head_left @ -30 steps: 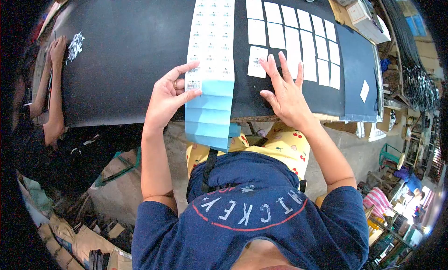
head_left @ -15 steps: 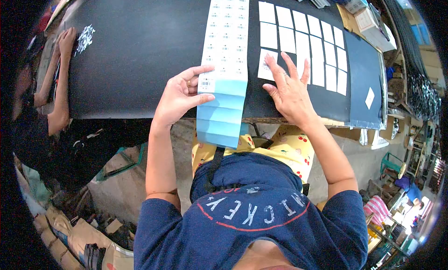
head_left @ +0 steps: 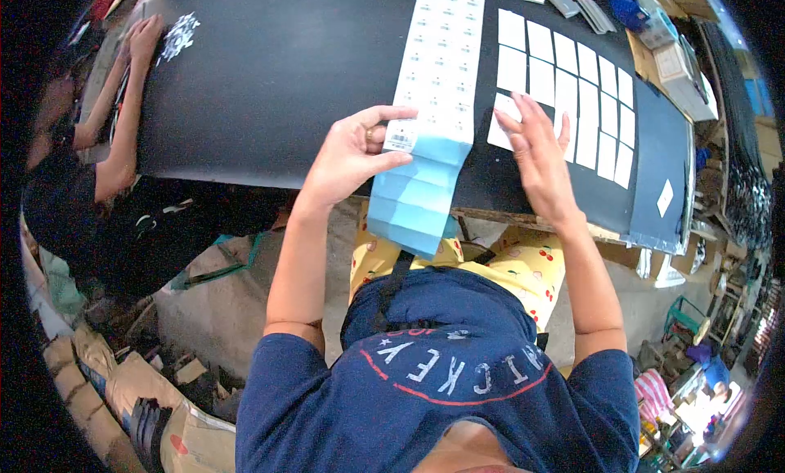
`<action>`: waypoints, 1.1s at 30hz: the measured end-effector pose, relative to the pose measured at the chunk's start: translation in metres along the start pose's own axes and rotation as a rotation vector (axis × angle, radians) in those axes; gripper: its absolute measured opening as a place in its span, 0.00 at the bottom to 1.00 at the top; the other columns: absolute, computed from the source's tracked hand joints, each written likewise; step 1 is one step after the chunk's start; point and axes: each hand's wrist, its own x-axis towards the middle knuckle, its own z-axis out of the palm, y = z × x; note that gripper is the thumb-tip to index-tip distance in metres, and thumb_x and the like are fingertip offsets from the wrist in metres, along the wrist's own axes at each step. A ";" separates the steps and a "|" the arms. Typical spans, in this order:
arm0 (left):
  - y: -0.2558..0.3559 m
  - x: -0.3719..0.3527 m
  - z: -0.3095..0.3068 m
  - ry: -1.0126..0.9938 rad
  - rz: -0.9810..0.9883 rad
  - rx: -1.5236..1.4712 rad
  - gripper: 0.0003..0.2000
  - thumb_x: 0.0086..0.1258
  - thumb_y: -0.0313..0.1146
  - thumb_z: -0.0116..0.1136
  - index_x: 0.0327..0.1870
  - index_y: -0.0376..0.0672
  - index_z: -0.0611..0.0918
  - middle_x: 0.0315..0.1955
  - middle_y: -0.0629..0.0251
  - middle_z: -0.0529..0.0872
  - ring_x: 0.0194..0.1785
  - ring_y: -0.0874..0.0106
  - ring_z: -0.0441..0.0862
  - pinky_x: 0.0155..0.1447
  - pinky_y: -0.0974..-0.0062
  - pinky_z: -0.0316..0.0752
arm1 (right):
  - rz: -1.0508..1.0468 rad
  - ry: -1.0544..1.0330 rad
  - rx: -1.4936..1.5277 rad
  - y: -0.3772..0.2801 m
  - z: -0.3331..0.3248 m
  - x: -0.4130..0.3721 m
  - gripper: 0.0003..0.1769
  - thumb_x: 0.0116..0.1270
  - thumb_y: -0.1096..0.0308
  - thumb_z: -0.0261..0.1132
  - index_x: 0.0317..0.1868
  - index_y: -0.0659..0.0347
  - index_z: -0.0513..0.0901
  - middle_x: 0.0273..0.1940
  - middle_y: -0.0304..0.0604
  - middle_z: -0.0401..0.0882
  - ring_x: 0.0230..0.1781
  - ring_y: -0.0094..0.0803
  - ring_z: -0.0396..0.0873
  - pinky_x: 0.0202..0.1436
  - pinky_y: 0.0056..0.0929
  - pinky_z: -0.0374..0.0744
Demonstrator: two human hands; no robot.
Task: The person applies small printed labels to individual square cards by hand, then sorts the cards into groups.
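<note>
A long label sheet (head_left: 437, 72) with rows of barcode labels runs down the table, its bare blue backing (head_left: 413, 195) creased and hanging over the front edge. My left hand (head_left: 353, 156) grips the sheet's left side, thumb and index finger beside a single label (head_left: 400, 138) in the lowest row. To the right, my right hand (head_left: 541, 158) is over a white card (head_left: 500, 131), fingers spread, fingertips at the card and partly covering it. Several more white cards (head_left: 540, 81) lie in rows beyond and beside that hand.
The table (head_left: 270, 89) has a black top. At its far left are another person's hands (head_left: 145, 38) and a pile of small white pieces (head_left: 178, 36). A diamond-shaped white tag (head_left: 664, 198) lies at the right end. Boxes (head_left: 679, 68) stand at the back right.
The view has turned, so the table and cards appear farther right and tilted. My right hand's fingers have drawn closer together over the card. My left hand keeps its hold on the sheet.
</note>
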 end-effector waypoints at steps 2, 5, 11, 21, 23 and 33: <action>-0.002 0.001 0.000 0.024 0.002 -0.008 0.28 0.57 0.16 0.65 0.62 0.34 0.73 0.43 0.59 0.86 0.44 0.78 0.83 0.50 0.80 0.78 | 0.045 0.019 0.163 -0.001 -0.007 0.005 0.23 0.76 0.59 0.50 0.69 0.54 0.66 0.59 0.38 0.79 0.69 0.36 0.66 0.75 0.52 0.33; -0.003 0.001 0.001 0.040 0.009 0.075 0.28 0.58 0.15 0.64 0.61 0.34 0.72 0.40 0.59 0.87 0.44 0.78 0.83 0.50 0.80 0.78 | -0.002 0.136 0.242 -0.019 -0.004 0.015 0.19 0.65 0.68 0.64 0.57 0.56 0.78 0.53 0.42 0.82 0.60 0.37 0.74 0.71 0.43 0.56; 0.008 0.001 0.006 0.054 -0.010 0.078 0.24 0.58 0.16 0.65 0.57 0.34 0.74 0.42 0.58 0.86 0.45 0.76 0.83 0.50 0.80 0.79 | -0.112 0.162 0.204 -0.050 0.029 0.026 0.21 0.51 0.66 0.75 0.47 0.56 0.84 0.51 0.45 0.79 0.55 0.44 0.71 0.59 0.40 0.70; 0.013 0.013 0.003 0.067 0.059 0.178 0.20 0.61 0.18 0.63 0.56 0.33 0.77 0.42 0.58 0.87 0.45 0.77 0.84 0.49 0.79 0.80 | -0.149 0.198 0.238 -0.042 0.031 0.038 0.15 0.50 0.68 0.75 0.40 0.55 0.86 0.46 0.40 0.81 0.53 0.40 0.73 0.57 0.38 0.71; 0.018 0.014 0.006 0.108 0.076 0.234 0.14 0.63 0.18 0.61 0.51 0.33 0.81 0.40 0.59 0.87 0.44 0.77 0.84 0.49 0.80 0.80 | -0.146 0.159 0.281 -0.041 0.031 0.040 0.14 0.50 0.68 0.75 0.40 0.56 0.86 0.45 0.40 0.82 0.51 0.39 0.74 0.56 0.36 0.71; 0.022 0.018 0.010 0.167 0.165 0.326 0.11 0.62 0.19 0.62 0.45 0.35 0.84 0.36 0.64 0.89 0.40 0.83 0.82 0.43 0.84 0.78 | -0.262 0.304 0.171 -0.074 0.028 0.049 0.11 0.50 0.70 0.72 0.37 0.58 0.85 0.34 0.41 0.77 0.43 0.40 0.74 0.51 0.39 0.69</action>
